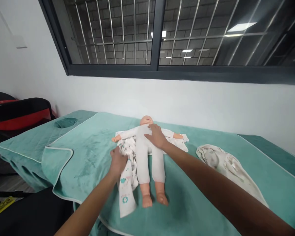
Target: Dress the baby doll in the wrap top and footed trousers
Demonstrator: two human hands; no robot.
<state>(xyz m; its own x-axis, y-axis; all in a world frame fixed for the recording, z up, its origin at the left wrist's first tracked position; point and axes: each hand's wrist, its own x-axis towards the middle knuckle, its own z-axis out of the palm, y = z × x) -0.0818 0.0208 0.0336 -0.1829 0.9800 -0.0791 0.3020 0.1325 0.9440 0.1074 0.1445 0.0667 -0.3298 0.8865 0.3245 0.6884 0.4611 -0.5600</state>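
Observation:
A baby doll (144,154) in a white bodysuit lies on its back on a teal-covered bed (88,154), head toward the wall. Under and beside it lies a white patterned cloth (127,183), bunched along the doll's left side. My left hand (118,161) is closed on a fold of that cloth next to the doll's hip. My right hand (156,135) rests flat on the doll's chest, fingers stretched out.
A second crumpled patterned cloth (226,165) lies on the bed to the right. The bed has a face hole (65,122) at its left end. A black and red chair (19,114) stands at the far left. A white wall and a barred window (157,32) are behind.

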